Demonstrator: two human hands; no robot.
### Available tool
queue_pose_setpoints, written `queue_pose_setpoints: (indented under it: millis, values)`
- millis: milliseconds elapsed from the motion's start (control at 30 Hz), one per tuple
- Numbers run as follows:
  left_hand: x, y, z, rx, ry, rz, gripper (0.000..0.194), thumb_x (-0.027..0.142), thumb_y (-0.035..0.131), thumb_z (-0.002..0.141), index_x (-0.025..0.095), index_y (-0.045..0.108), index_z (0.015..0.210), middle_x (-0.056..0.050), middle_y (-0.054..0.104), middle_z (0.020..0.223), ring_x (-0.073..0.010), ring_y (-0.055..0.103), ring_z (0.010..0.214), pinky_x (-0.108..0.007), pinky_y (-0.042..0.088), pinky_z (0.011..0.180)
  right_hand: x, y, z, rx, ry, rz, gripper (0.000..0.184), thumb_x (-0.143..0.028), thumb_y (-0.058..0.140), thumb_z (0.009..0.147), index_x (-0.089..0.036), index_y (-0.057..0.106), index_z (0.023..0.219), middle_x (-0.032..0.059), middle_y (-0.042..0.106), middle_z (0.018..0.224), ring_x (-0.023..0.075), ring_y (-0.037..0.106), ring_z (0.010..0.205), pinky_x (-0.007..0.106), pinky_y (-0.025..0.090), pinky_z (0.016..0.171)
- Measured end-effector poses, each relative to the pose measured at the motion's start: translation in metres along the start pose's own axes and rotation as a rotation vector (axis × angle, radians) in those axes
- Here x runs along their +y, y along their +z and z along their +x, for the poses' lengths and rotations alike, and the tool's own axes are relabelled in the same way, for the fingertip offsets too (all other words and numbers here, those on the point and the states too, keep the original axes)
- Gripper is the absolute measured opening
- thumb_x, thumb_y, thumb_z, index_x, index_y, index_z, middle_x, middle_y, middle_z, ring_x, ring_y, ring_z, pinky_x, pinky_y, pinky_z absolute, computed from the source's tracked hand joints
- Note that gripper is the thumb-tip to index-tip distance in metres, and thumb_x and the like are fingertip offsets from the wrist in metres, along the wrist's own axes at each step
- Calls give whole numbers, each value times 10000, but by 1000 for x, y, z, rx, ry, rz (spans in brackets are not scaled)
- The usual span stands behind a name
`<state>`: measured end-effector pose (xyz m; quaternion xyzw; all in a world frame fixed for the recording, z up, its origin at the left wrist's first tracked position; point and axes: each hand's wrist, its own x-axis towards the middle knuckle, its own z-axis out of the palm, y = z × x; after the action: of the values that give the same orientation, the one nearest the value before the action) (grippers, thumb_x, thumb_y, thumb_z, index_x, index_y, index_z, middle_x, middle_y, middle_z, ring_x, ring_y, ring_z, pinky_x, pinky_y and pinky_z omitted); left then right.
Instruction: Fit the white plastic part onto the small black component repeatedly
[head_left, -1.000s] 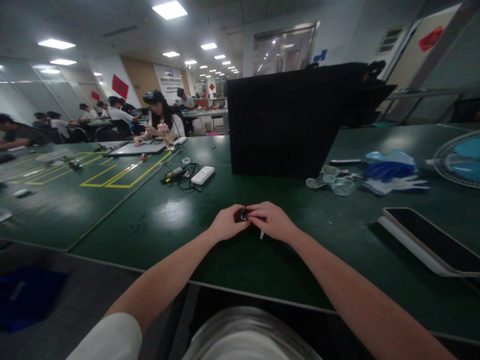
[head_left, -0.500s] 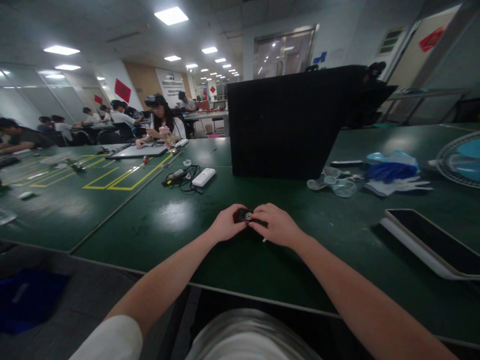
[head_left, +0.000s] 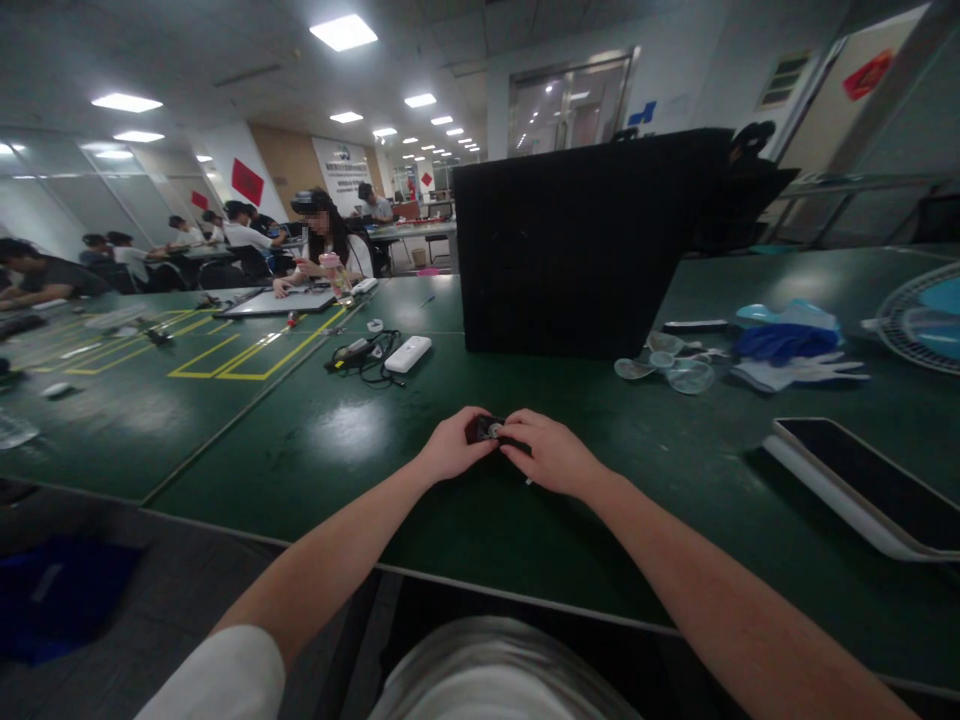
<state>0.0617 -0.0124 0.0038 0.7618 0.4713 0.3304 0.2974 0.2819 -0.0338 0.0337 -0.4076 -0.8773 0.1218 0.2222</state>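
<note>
Close to the table's front, a small black object with a round silvery part (head_left: 493, 431) sits between my hands; its exact kind is too small to make out. My left hand (head_left: 454, 446) is closed around its left side, thumb in front and fingers behind. The fingertips of my right hand (head_left: 551, 453) are pinched together at its right side, by the round part. My fingers hide much of the object. A tiny white scrap (head_left: 529, 482) shows just below my right hand.
A large black box-like panel (head_left: 562, 255) stands ahead. To its left lie a white power bank (head_left: 409, 353) and a cabled black device (head_left: 352, 354). On the right are gloves (head_left: 795, 345), clear plastic pieces (head_left: 686, 373) and a phone-like slab (head_left: 870, 475). A co-worker (head_left: 326, 240) sits across.
My right fingertips have shifted slightly on the round silvery part. Both hands stay in nearly the same place, with the small black object still between them.
</note>
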Motion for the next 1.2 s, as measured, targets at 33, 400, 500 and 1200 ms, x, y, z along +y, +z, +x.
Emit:
queue_pose_setpoints:
  millis: [33,400,500,1200]
  values:
    - [1,0,0,-3,4,0,420,335,734,801,216,616,1186,-42,706,1074,-191,680,934,-340,558,848,0,0,0,3,1,9,270,-312,566,943,-275,707,1170,57,642,1202,210,632,961,370,549,801]
    - [0,2,-1,10,97,54,419,354,741,794,229,611,1172,-29,697,1078,-190,667,944,-325,535,848,7,-2,0,57,-56,131,214,-283,600,915,-260,741,1074,58,658,1132,186,642,876,343,555,773]
    - [0,1,-1,39,111,71,420,371,746,792,234,609,1164,-19,694,1061,-187,662,921,-322,533,818,4,-6,-1,48,-76,143,207,-224,569,908,-252,747,1009,53,658,1166,197,645,942,350,555,815]
    - [2,4,-2,37,127,123,433,398,745,794,228,608,1169,-36,687,1075,-202,654,939,-334,527,823,6,4,-1,92,-36,136,184,-215,589,893,-226,756,966,63,655,1108,167,632,819,317,550,688]
